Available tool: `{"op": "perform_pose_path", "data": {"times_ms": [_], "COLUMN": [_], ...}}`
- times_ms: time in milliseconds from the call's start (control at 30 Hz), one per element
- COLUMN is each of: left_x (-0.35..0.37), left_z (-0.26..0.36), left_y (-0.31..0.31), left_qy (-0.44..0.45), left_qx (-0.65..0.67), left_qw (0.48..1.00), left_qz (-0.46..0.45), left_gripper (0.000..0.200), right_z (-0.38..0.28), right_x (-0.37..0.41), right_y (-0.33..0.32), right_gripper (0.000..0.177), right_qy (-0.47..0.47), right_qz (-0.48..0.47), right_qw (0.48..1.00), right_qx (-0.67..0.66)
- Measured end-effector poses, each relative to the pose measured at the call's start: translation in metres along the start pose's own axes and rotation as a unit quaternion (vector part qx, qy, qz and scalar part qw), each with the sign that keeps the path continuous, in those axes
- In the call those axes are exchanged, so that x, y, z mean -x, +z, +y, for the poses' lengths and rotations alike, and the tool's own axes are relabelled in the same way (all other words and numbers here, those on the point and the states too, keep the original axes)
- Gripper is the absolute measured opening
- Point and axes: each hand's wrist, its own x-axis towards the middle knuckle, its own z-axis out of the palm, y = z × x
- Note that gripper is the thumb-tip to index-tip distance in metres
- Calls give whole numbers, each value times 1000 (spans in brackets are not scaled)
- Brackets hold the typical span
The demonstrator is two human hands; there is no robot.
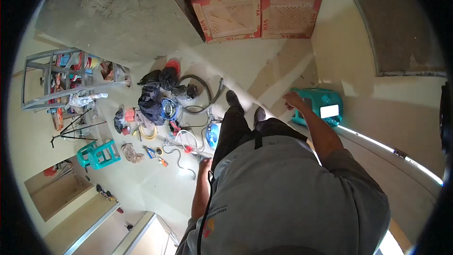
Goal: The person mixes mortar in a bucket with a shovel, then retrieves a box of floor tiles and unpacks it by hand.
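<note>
With the right hand [293, 99] half-curled near the teal stool [335, 100] and the left hand's [204, 165] grip unclear, the hose [221, 86] left of that stool could snag a shoe [233, 99], causing a trip.

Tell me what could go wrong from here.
A foot might snag, since the dark hose curls close to the left shoe. Someone could tread on the orange-handled tool lying loose on the left. The right hand appears close to the green stool on the right, so an arm swing might knock it.
</note>
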Motion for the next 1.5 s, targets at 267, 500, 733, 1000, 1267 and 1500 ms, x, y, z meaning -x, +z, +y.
{"op": "perform_pose_path", "data": {"times_ms": [267, 500, 733, 1000, 1267, 1500], "left_x": [-168, -260, -264, -279, -339, -399], "left_z": [180, 420, 607, 718, 813, 886], "left_y": [-100, -141, -93, -28, 3, 22], "left_qy": [170, 483, 465, 379, 449, 549], "left_qx": [8, -252, -305, -308, -319, -399], "left_qw": [983, 837, 830, 871, 829, 718], "left_qz": [-68, 43, 34, 50, 94, 154], "left_gripper": [31, 34, 34, 24, 25, 42], "right_z": [-73, -156, -228, -332, -420, -471], "right_x": [-49, -82, -166, -306, -400, -447], "right_y": [-29, -33, -46, -64, -80, -103], "right_gripper": [29, 27, 38, 32, 36, 36], "right_qy": [-6, -49, -148, -371, -297, -290], "right_qz": [45, 89, 94, 87, 86, 104], "right_qw": [997, 981, 985, 814, 908, 909], "right_qx": [-63, -165, 2, 438, 282, 279]}}
